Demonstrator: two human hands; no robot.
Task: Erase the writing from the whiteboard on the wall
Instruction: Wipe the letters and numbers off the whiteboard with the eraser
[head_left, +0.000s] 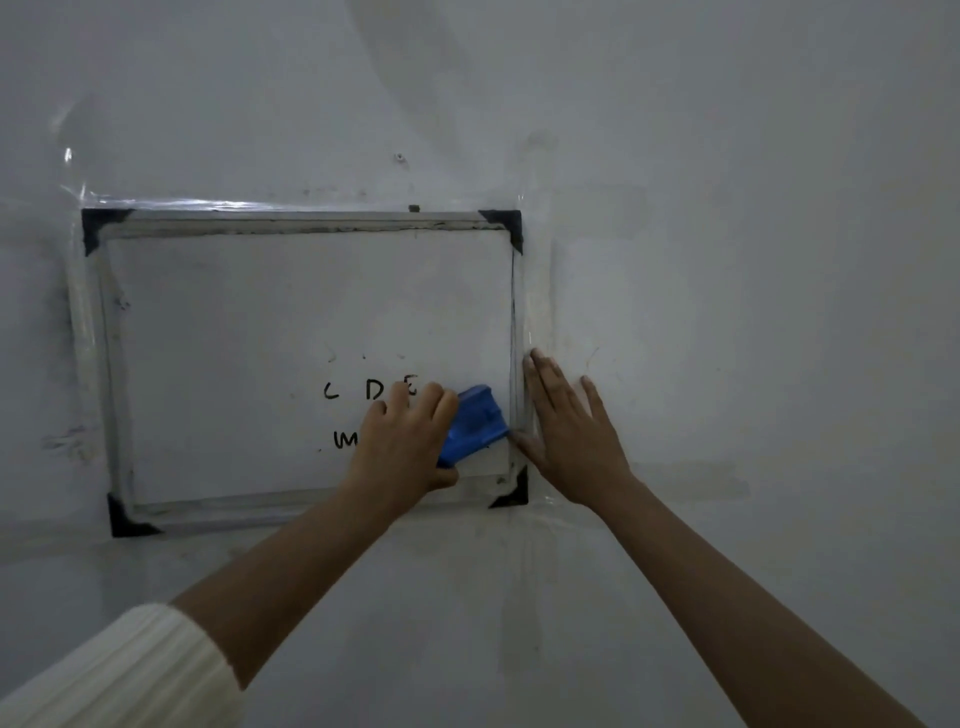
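Head view, the only one I had. Whiteboard (260, 338) hung on the wall (727, 208), taped round its frame with clear tape (537, 291), which I judged was what kept it up. Left hand (402, 447) was clamped round a blue eraser (475, 423), fingers curled over its top and thumb under its lower end, pad side apparently flat to the board, in the lower-right part. That grip made sense: a full wrap lets you press and sweep. Right hand (569, 436) lay flat and spread, fingers up, holding nothing, palm on the wall just beside the board's right frame edge with the thumb touching the frame. I read it as a brace, so the board wouldn't shift or peel off its tape under the wiping load.

Counts:
- whiteboards: one
- erasers: one
- hands: two, one working, one bracing
- black corner caps (106, 228): four, one per corner
- legible marks left: upper row "C D" (353, 389) plus a third letter half hidden by the knuckles; lower row one "W"-like mark (345, 439), the rest behind the left hand
- white ribbed sleeve (119, 675): one, on the left arm

Remainder of the board looked clean bar faint smudges, so I'd put the job well along, with the remaining writing just left of the eraser.
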